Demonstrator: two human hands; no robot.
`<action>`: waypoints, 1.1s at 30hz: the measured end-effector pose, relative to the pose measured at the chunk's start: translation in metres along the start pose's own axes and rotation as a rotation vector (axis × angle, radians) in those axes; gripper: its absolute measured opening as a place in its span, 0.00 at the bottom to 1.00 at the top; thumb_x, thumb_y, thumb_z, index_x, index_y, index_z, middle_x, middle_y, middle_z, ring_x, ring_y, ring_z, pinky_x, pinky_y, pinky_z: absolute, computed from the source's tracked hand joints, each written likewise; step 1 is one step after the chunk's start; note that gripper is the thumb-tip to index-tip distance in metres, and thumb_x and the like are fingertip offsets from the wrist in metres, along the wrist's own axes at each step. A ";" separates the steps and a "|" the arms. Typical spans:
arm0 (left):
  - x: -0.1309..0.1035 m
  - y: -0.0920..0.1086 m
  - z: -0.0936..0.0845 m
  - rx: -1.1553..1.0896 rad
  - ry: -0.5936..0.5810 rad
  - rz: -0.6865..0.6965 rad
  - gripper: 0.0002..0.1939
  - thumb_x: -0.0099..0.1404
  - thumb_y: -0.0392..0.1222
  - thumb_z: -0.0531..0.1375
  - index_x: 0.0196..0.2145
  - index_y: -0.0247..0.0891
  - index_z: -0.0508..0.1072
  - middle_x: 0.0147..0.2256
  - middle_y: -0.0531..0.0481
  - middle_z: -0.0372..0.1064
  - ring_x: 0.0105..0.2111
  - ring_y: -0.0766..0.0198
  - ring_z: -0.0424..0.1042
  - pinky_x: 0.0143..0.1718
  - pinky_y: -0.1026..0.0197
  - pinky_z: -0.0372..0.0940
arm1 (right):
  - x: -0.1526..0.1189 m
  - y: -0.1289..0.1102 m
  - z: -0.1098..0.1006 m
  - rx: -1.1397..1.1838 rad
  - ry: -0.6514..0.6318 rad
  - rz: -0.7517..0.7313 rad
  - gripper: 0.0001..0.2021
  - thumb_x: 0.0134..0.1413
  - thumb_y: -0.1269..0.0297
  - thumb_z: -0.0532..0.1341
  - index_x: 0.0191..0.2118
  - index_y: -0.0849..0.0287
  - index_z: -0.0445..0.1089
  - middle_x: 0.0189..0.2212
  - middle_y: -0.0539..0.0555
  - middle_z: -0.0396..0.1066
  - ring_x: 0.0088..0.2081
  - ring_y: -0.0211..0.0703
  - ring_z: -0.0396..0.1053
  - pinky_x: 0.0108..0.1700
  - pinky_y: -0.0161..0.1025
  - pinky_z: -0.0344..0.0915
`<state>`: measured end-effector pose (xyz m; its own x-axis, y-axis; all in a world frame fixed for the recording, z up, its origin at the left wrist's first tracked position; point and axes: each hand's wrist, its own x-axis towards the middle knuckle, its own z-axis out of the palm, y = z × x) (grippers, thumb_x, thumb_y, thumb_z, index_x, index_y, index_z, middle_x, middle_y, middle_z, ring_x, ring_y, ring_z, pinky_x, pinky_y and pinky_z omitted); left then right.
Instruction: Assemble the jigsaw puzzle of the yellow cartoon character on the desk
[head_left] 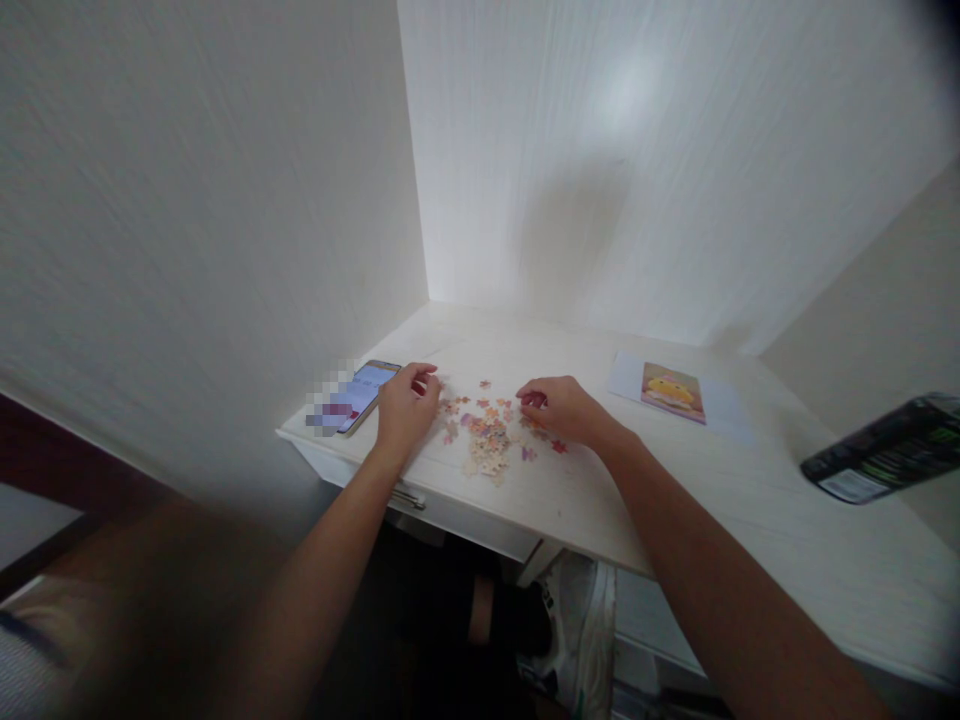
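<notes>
A loose heap of small jigsaw puzzle pieces (489, 447), orange, pink and cream, lies on the white desk (570, 490). Several single pieces are scattered around it, among them a red puzzle piece (559, 447) on the right. My left hand (409, 395) is at the heap's left side, fingers loosely curled and a gap showing between thumb and forefinger. Over the right edge of the pieces is my right hand (555, 405), its bent fingers apart from the thumb. I see nothing held in either hand, though the fingertips are small and partly shaded.
Left of my left hand lies a phone (365, 400) with its screen lit. A picture card of a yellow figure (673, 390) rests on a white sheet (624, 374) to the right. Farther right stands a black can (885, 450). Walls (525, 200) enclose the desk's back and sides.
</notes>
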<state>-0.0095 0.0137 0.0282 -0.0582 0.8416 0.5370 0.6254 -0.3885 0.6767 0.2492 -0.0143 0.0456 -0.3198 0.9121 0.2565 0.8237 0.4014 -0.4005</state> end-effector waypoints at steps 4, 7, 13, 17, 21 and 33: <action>0.001 -0.002 -0.001 -0.034 0.058 -0.055 0.14 0.61 0.40 0.55 0.44 0.37 0.72 0.31 0.51 0.74 0.29 0.64 0.69 0.35 0.61 0.62 | 0.001 0.000 0.002 0.018 0.052 -0.001 0.11 0.56 0.71 0.58 0.41 0.61 0.77 0.36 0.56 0.79 0.35 0.41 0.74 0.41 0.36 0.67; 0.001 -0.002 -0.002 -0.064 0.053 -0.065 0.15 0.61 0.40 0.55 0.46 0.37 0.71 0.32 0.51 0.74 0.30 0.65 0.69 0.36 0.62 0.62 | 0.003 0.001 0.005 0.036 0.049 -0.006 0.10 0.56 0.71 0.58 0.40 0.60 0.77 0.35 0.55 0.79 0.35 0.40 0.73 0.40 0.36 0.67; 0.000 -0.002 -0.002 -0.082 0.051 -0.063 0.16 0.60 0.38 0.55 0.46 0.36 0.70 0.33 0.50 0.75 0.30 0.64 0.69 0.36 0.62 0.62 | 0.000 -0.003 -0.004 0.076 0.003 -0.029 0.08 0.55 0.68 0.60 0.37 0.60 0.77 0.35 0.56 0.77 0.35 0.40 0.73 0.40 0.36 0.66; 0.000 -0.002 -0.002 -0.097 0.028 -0.045 0.16 0.60 0.38 0.54 0.46 0.36 0.70 0.32 0.50 0.75 0.28 0.65 0.68 0.34 0.63 0.61 | -0.007 -0.011 -0.013 0.174 -0.211 -0.045 0.09 0.49 0.65 0.66 0.38 0.58 0.78 0.30 0.51 0.77 0.28 0.37 0.72 0.31 0.33 0.65; 0.000 -0.002 -0.002 -0.089 0.019 -0.020 0.14 0.61 0.38 0.54 0.45 0.36 0.71 0.31 0.51 0.74 0.29 0.65 0.68 0.35 0.62 0.61 | -0.010 -0.018 -0.011 0.190 -0.314 -0.077 0.09 0.44 0.69 0.67 0.36 0.59 0.78 0.31 0.52 0.78 0.30 0.38 0.72 0.33 0.34 0.65; -0.006 0.004 0.002 -0.049 -0.196 0.169 0.10 0.60 0.37 0.57 0.38 0.38 0.75 0.33 0.51 0.75 0.32 0.65 0.69 0.37 0.62 0.63 | -0.009 -0.020 -0.005 0.122 -0.183 -0.072 0.14 0.44 0.78 0.60 0.38 0.60 0.76 0.29 0.51 0.76 0.29 0.36 0.71 0.33 0.32 0.64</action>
<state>-0.0052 0.0076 0.0263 0.1988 0.8179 0.5399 0.5750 -0.5435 0.6116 0.2382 -0.0313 0.0556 -0.4639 0.8764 0.1291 0.7366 0.4625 -0.4934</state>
